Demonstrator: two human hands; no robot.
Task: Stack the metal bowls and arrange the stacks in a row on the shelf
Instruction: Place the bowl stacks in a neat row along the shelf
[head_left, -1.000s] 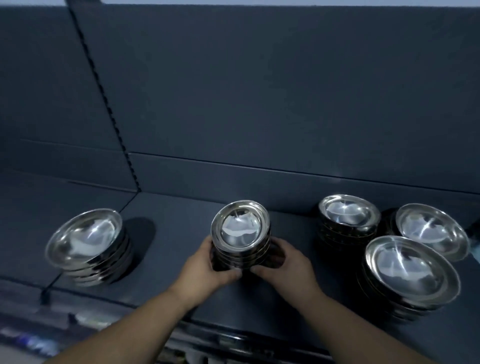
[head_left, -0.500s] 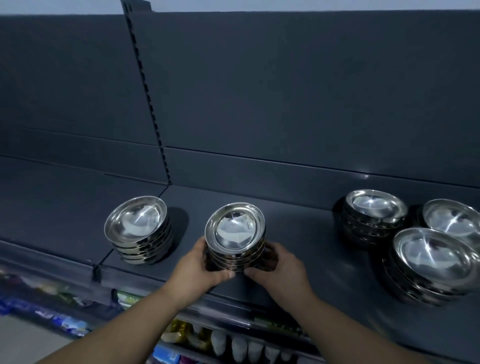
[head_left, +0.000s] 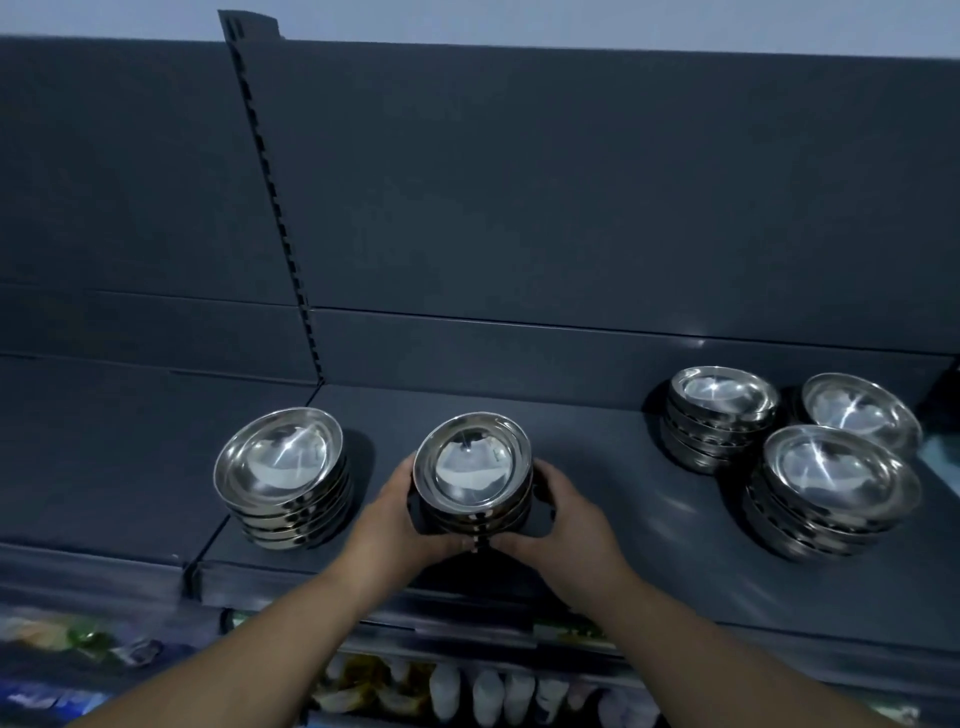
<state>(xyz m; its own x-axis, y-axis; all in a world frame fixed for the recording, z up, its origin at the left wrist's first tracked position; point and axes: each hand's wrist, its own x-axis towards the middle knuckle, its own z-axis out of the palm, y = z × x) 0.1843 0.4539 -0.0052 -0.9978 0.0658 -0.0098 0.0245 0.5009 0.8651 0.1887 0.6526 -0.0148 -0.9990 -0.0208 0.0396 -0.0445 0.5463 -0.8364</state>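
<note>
Both hands wrapped round the middle stack (head_left: 472, 462) of metal bowls on the dark shelf (head_left: 597, 457)
The left hand (head_left: 395, 514) and right hand (head_left: 566, 519) curl around its lower bowls from either side, thumbs nearly meeting in front; it sits near the shelf's front edge, though whether it rests on the surface or is just off it is hard to tell. Near on the left stands a second stack (head_left: 283, 467); well apart on the right, a cluster of three stacks (head_left: 831, 478). Behind runs a dark grey back panel (head_left: 571, 208) with a slotted upright (head_left: 270, 182); below, blurred packaged goods (head_left: 467, 691)
</note>
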